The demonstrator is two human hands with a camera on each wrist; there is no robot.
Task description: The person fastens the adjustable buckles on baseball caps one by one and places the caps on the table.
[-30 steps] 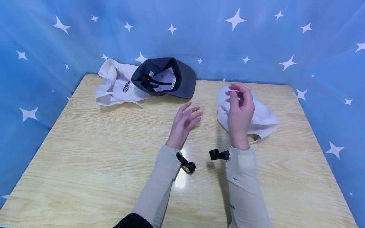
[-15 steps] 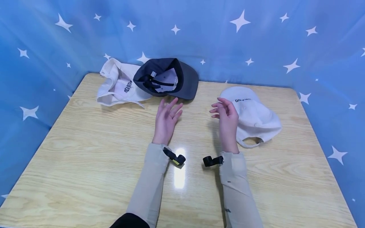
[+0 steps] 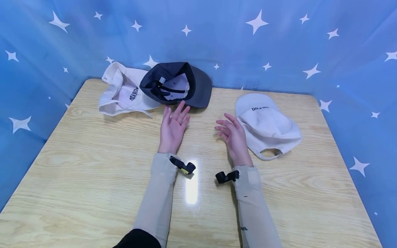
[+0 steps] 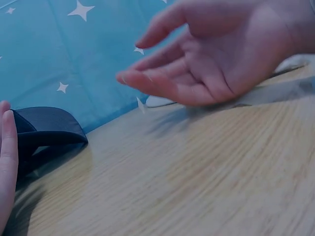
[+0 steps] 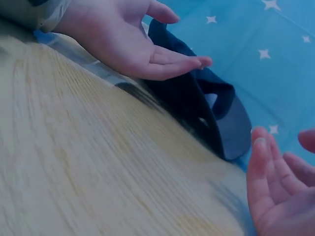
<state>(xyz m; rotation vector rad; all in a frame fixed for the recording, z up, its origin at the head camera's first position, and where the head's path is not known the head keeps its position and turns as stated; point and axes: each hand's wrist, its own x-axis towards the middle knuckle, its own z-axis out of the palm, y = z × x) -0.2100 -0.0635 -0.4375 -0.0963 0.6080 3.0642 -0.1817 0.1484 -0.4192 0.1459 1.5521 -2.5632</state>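
My left hand [image 3: 171, 132] is palm up with spread fingers, its fingertips overlapping the lower edge of a dark navy cap [image 3: 203, 86] in the head view. That cap lies upside down, its inside showing, brim to the right. It overlaps a white cap [image 3: 125, 96], also turned inside up, at the far left. My right hand [image 3: 236, 139] hovers over the table with loosely bent fingers and nothing in them. Just right of it, a second white cap [image 3: 270, 120] sits crown up, dark lettering at its front and its strap opening toward me. The right wrist view shows both hands [image 5: 123, 44] holding nothing.
A light wood-grain table [image 3: 93, 179] carries the caps along its far side. Behind and beside it hangs a blue curtain [image 3: 223, 41] with white stars. A small black camera [image 3: 187, 168] is strapped to each wrist, over the pale sleeves.
My right hand has come left off the crown-up white cap, uncovering its lettering. My left hand has moved left and turned palm up below the navy cap. The caps lie as before.
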